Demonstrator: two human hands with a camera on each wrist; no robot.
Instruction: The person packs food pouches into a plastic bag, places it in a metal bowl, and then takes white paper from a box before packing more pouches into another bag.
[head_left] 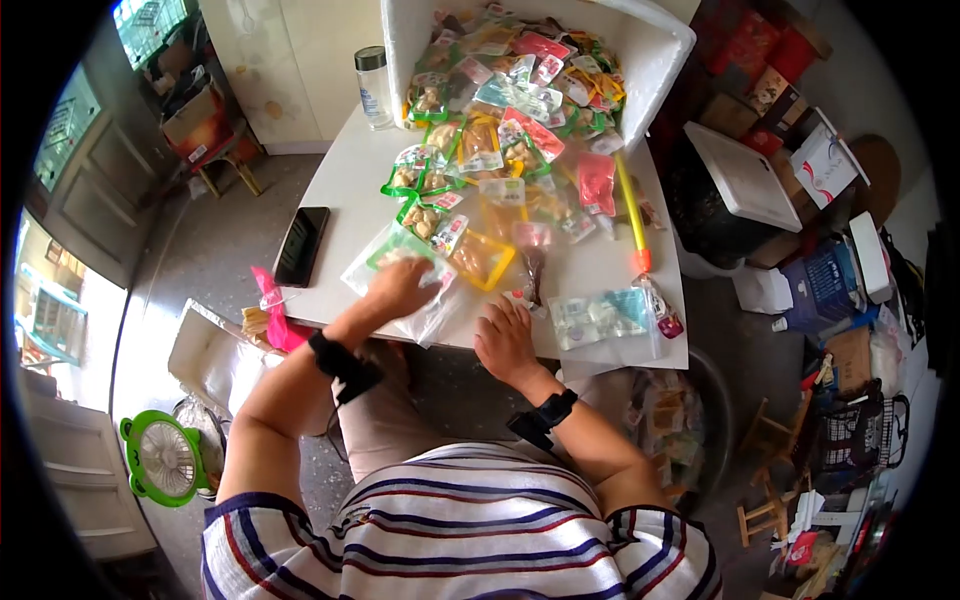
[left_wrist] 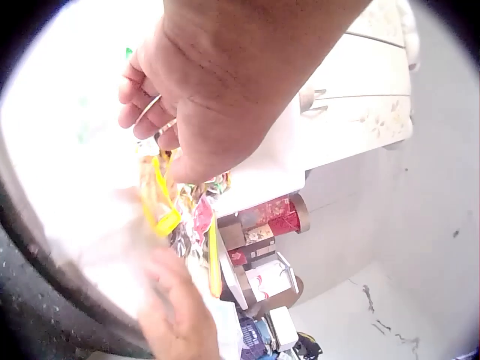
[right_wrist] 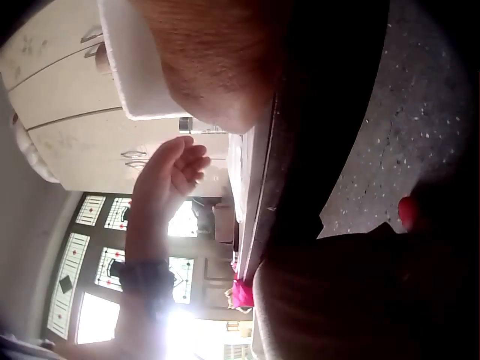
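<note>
In the head view, my left hand (head_left: 405,287) is over a clear plastic bag (head_left: 432,318) at the table's near edge, its fingers loosely bent. The right wrist view shows that same left hand (right_wrist: 174,176) raised above the tabletop, with nothing visible in its fingers. My right hand (head_left: 505,342) is at the table edge just right of the bag, fingers relaxed; it looks blurred in the left wrist view. Beyond the hands lie a yellow-edged snack packet (head_left: 482,262), a green-edged packet (head_left: 425,218) and a small dark-filled packet (head_left: 534,275).
A white foam box (head_left: 655,70) full of snack packets is tipped toward me at the back. A phone (head_left: 302,246) lies on the left and a lidded jar (head_left: 373,90) stands behind it. On the right are a yellow stick (head_left: 631,205) and a pale blue packet (head_left: 600,318).
</note>
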